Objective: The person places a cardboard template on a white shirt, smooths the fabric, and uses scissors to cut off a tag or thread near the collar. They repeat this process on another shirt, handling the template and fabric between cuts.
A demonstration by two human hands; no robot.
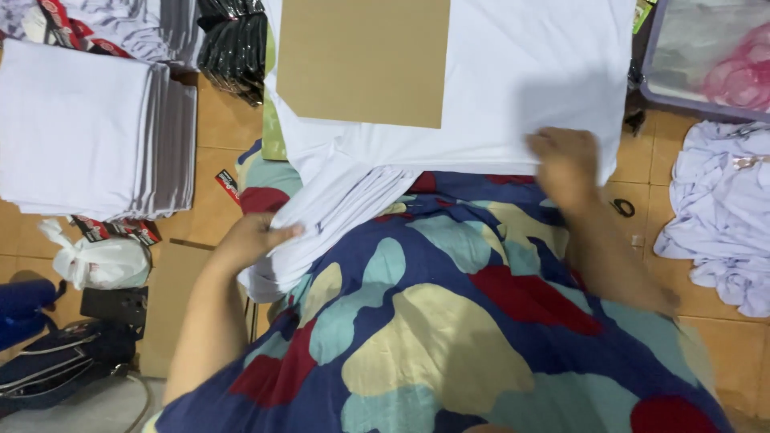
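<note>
Our left hand (pixel 253 238) holds the bunched sleeve end of a white shirt (pixel 521 96), fingers closed on the cloth. Our right hand (pixel 565 164) lies on the lower edge of the same shirt, fingers curled over the edge. It looks blurred, so we cannot tell how tight the grip is. The shirt is spread flat on the floor (pixel 224 136) in front of us, and its near part reaches our lap. A flat brown cardboard sheet (pixel 365 60) lies on top of the shirt, in its middle.

We think this is the folding step: the sides of the shirt get turned in over the cardboard. The sleeve in our left hand seems ready to go over first. That calls for a smooth pull, so the cloth lies flat and the cardboard stays straight.

Our lap is covered by a cloth with big blue, red, green and cream patches (pixel 449 321).

To the left sits a tall stack of folded white shirts (pixel 88 128). Behind it are dark folded clothes (pixel 233 48). A small white plastic bag (pixel 100 261) lies near our left arm.

At the top right is a clear plastic box (pixel 706 52) with something pink inside. Below it a heap of loose pale shirts (pixel 718 216) lies on the floor.
</note>
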